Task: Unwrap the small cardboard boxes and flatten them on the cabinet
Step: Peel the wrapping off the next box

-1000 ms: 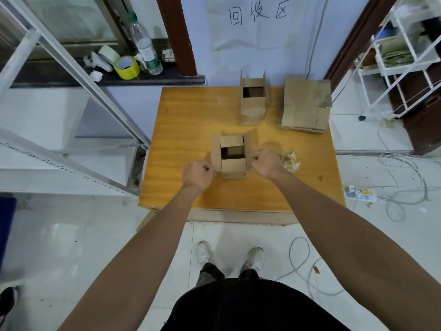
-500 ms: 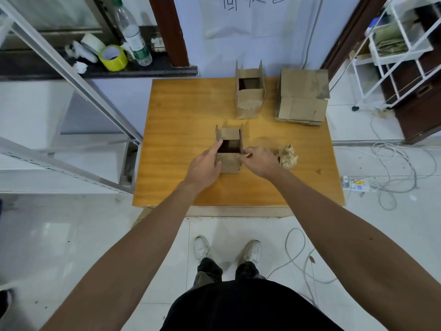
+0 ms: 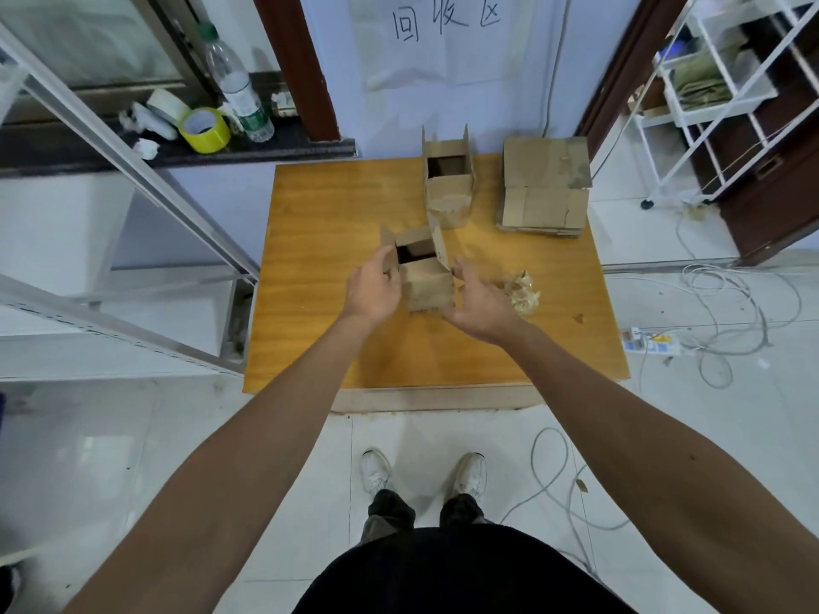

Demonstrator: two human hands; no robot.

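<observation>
The small cardboard box (image 3: pixel 427 281) is seen just left of the middle of the frame, over the centre of the wooden cabinet (image 3: pixel 319 268). It is tilted, with its top flaps standing open and a dark interior exposed. It is held between both hands. Whether its base touches the cabinet top cannot be told.

The box's left side is gripped by the left hand (image 3: pixel 372 292), the thumb laid along the left flap and the fingers curled round the wall behind it. The right wall is cupped by the right hand (image 3: pixel 481 301), palm turned toward the box, thumb raised just beside the right flap and fingers curved round the lower right corner.

A crumpled wad of tape (image 3: pixel 523 292) is found just right of the right hand, lying on the cabinet. Toward the upper centre a second open box (image 3: pixel 447 190) is stood upright, two of its flaps raised. To its right, near the cabinet's far right corner, a stack of flattened cardboard (image 3: pixel 545 188) is laid.

On the dark ledge at the upper left a yellow tape roll (image 3: pixel 204 130) and a plastic bottle (image 3: pixel 237 90) are placed near each other. A paper sign (image 3: pixel 443 28) with handwritten characters is fixed to the wall at top centre. A white rack (image 3: pixel 731 95) is seen at the upper right, and loose cables (image 3: pixel 731 303) are spread on the floor at the right edge.
</observation>
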